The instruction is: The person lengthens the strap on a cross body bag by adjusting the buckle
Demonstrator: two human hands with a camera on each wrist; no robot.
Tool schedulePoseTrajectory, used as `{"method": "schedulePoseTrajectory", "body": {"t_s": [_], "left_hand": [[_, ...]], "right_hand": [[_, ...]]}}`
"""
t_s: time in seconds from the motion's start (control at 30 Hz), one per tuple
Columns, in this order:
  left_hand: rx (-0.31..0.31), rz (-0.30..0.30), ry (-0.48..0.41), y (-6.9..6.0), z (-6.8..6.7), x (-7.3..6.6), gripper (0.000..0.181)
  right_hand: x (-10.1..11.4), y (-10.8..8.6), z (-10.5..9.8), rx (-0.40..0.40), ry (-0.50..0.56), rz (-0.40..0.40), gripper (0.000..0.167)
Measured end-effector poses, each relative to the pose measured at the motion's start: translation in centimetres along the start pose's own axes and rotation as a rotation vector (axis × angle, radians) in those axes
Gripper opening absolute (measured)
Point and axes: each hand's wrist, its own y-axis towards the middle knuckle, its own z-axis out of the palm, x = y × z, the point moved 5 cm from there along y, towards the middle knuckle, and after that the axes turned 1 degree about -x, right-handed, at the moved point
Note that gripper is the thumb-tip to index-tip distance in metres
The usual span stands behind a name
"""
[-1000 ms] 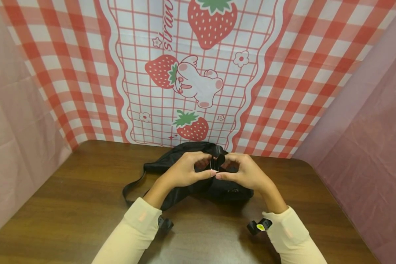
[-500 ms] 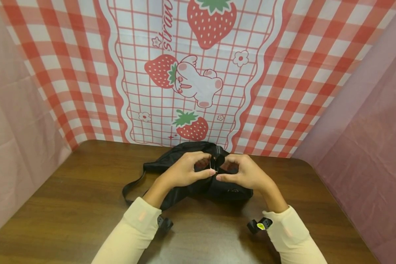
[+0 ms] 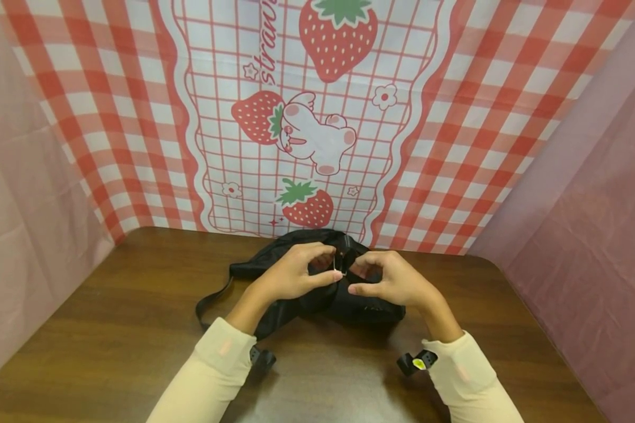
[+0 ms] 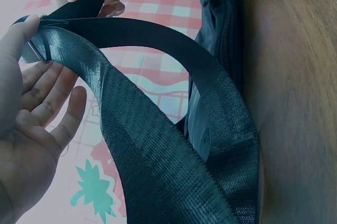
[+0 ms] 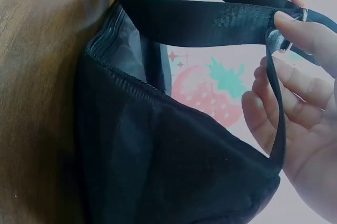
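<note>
Centrally, in the head view, a soft black bag (image 3: 267, 258) is seen slumped on the brown wood-grained table (image 3: 111, 329), near the foot of a hanging cloth (image 3: 455, 147) printed with red-and-white checks, strawberries and a rabbit-like figure. On the cloth the sideways red letters "straw" can be read, the rest being cut off at the top edge; a pale mark (image 3: 373, 308) on the bag is too small to be read. Both hands are held over the bag, cream sleeves (image 3: 224, 355) being worn on the arms. By the left hand (image 3: 291, 273), a thin metal buckle (image 3: 340, 272) is pinched between thumb and fingers. In the left wrist view, the strap (image 4: 142, 129) is shown as broad, ribbed webbing, looped and threaded at the buckle; a toothed zipper (image 4: 226, 39) is seen along the bag. In the right wrist view, the bag's matte fabric is shown beside a shinier grey material (image 5: 131, 50). The strap is touched by the thumb of the right hand (image 3: 399, 279), whose fingers are bent; whether it is gripped cannot be told.
</note>
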Motion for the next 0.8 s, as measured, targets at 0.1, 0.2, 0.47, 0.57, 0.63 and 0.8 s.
{"method": "schedulePoseTrajectory", "body": {"t_s": [0.1,0.2,0.47,0.57,0.63,0.8], "left_hand": [[-0.006,-0.004,0.004,-0.08,-0.16,0.04,0.056],[-0.019,-0.003,0.004,-0.13,-0.36,0.17,0.056],[-0.035,0.017,-0.011,-0.1,-0.65,0.08,0.052],[-0.039,0.025,-0.014,-0.07,-0.66,0.01,0.052],[-0.044,0.028,-0.018,-0.08,-0.65,0.03,0.051],[-0.048,0.038,-0.016,-0.06,-0.52,0.03,0.051]], "right_hand": [[-0.11,-0.06,0.14,0.026,0.0,0.014,0.029],[-0.25,-0.11,0.35,0.064,-0.005,0.025,0.031],[-0.59,-0.26,0.75,0.141,-0.016,0.065,0.036],[-0.51,-0.24,0.72,0.125,-0.025,0.069,0.04],[-0.36,-0.17,0.64,0.098,-0.036,0.062,0.043],[0.39,0.12,0.33,-0.008,-0.044,0.01,0.04]]}}
